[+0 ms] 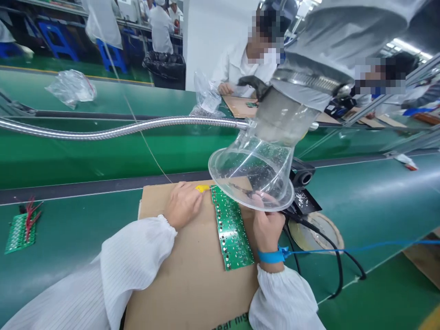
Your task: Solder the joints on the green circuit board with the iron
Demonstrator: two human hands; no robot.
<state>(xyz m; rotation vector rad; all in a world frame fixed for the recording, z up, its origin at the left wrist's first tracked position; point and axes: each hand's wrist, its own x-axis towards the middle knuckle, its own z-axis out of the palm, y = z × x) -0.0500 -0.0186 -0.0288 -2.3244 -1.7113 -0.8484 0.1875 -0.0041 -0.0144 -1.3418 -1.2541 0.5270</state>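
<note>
Pinched in the fingers of the left hand (pixel 182 205), a small yellow-handled tool (pixel 202 188) points its thin tip at the top edge of a long green printed circuit board (pixel 230 227), while the right hand (pixel 266 224) is closed around a slim metal tool (pixel 239 189), seen only through clear plastic and too distorted to name exactly. That board lies flat on a brown cardboard sheet (pixel 192 279), with both hands just beside it, the left hand off its left side and the right hand off its right side. A blue wrist strap (pixel 271 255) circles the right wrist, and its thin blue cord (pixel 347 249) leads away to the right of the board. Directly above the board's upper end hangs a transparent plastic funnel hood (pixel 252 176), joined to a flexible steel hose (pixel 120 128) that stretches to the left behind the board. To the right of the board sit a black stand (pixel 302 201) and a pale round reel (pixel 318 231), with a black cord (pixel 330 256) looping nearby. Left of the board, a smaller green circuit board with red wires (pixel 19 231) lies on the green conveyor belt (pixel 68 156), and a co-worker's white sleeve (pixel 237 66) shows beyond the board, across the belt.
</note>
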